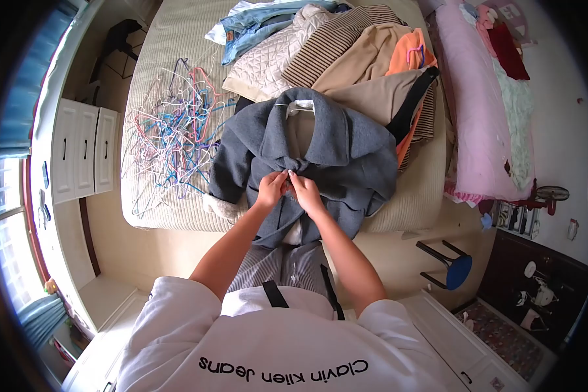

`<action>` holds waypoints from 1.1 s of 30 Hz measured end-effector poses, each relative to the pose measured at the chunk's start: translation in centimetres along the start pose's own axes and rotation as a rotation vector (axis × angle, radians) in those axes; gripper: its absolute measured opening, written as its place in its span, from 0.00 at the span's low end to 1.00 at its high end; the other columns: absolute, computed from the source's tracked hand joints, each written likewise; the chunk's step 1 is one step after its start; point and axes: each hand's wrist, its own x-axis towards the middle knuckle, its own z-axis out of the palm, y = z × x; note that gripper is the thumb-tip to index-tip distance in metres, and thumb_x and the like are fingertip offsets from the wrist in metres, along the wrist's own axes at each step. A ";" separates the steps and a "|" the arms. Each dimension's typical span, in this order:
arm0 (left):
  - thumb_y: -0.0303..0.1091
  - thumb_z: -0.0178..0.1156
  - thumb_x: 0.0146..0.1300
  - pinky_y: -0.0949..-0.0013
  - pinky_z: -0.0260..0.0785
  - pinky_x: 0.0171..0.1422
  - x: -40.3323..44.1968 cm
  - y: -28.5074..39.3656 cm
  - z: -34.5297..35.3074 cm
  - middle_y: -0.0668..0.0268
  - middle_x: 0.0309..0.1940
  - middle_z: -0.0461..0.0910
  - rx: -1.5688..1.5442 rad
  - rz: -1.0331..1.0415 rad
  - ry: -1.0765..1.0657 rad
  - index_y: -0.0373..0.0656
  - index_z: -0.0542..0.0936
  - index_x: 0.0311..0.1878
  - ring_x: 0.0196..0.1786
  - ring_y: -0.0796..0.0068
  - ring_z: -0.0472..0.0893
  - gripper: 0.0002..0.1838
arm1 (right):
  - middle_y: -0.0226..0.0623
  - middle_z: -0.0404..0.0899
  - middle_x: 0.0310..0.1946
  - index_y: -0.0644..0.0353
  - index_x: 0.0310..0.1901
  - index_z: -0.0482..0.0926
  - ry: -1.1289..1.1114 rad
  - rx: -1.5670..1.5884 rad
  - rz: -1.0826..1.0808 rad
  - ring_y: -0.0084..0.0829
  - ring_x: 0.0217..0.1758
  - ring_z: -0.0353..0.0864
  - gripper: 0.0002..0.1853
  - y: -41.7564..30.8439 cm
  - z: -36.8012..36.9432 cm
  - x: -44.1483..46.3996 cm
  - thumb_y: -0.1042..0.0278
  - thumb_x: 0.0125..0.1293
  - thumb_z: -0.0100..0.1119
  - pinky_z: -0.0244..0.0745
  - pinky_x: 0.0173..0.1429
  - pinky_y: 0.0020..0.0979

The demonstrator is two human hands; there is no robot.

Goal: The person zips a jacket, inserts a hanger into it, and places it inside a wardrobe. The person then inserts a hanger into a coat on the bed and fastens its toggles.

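Observation:
A dark grey coat (359,150) with a wide collar lies spread on the bed (170,26), its lower part hanging over the near edge. A white hanger (299,105) shows inside the collar opening. My left hand (272,189) and my right hand (305,191) meet at the coat's front, just below the collar. Both have their fingers pinched together on the front edges of the coat. Whether a button lies between the fingertips is hidden.
Left of the coat is a tangled heap of hangers (176,130). Behind it lie a quilted jacket (274,59), jeans (261,26), a striped garment (336,42) and tan clothes (366,59). A pink-covered bed (470,111) is at right, a blue stool (459,271) on the floor.

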 end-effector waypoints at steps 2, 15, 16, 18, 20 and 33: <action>0.42 0.50 0.68 0.76 0.55 0.21 -0.3 -0.2 0.6 0.71 0.14 0.69 -0.012 0.021 0.049 0.42 0.73 0.23 0.17 0.83 0.65 0.19 | 0.43 0.78 0.21 0.64 0.30 0.76 0.223 -0.318 -0.091 0.41 0.24 0.77 0.23 0.1 0.4 -0.6 0.50 0.70 0.44 0.70 0.28 0.37; 0.44 0.49 0.69 0.77 0.57 0.22 -1.6 -0.2 1.1 0.70 0.15 0.71 -0.221 -0.137 0.035 0.45 0.72 0.25 0.17 0.81 0.66 0.18 | 0.36 0.71 0.15 0.59 0.24 0.72 0.399 0.223 0.037 0.32 0.15 0.68 0.23 2.1 1.6 0.7 0.51 0.71 0.43 0.62 0.21 0.33; 0.44 0.48 0.69 0.77 0.57 0.22 -1.5 -0.2 1.0 0.70 0.16 0.71 -0.265 -0.165 0.016 0.45 0.73 0.26 0.18 0.81 0.66 0.18 | 0.30 0.69 0.13 0.57 0.23 0.71 0.319 0.469 0.190 0.25 0.13 0.65 0.22 1.8 1.3 0.6 0.51 0.72 0.42 0.60 0.19 0.29; 0.46 0.48 0.69 0.78 0.57 0.23 -1.4 -0.1 1.1 0.72 0.16 0.71 -0.245 -0.161 -0.013 0.46 0.73 0.27 0.18 0.81 0.66 0.17 | 0.21 0.63 0.14 0.53 0.22 0.69 0.197 0.477 0.261 0.16 0.14 0.59 0.21 0.8 0.4 0.1 0.52 0.72 0.42 0.53 0.18 0.22; 0.47 0.48 0.69 0.78 0.58 0.24 -1.3 -0.1 1.2 0.73 0.17 0.71 -0.268 -0.184 -0.030 0.46 0.73 0.28 0.18 0.82 0.66 0.17 | 0.22 0.64 0.14 0.54 0.22 0.69 0.151 0.456 0.267 0.17 0.13 0.60 0.22 1.0 0.0 0.1 0.52 0.72 0.41 0.54 0.18 0.23; 0.34 0.58 0.61 0.69 0.58 0.58 3.4 -0.5 0.3 0.72 0.54 0.72 0.191 -0.066 -0.220 0.53 0.71 0.61 0.58 0.75 0.68 0.23 | 0.30 0.80 0.34 0.57 0.51 0.72 0.131 0.242 0.498 0.20 0.27 0.76 0.18 10.7 -3.4 -2.2 0.63 0.60 0.56 0.72 0.29 0.23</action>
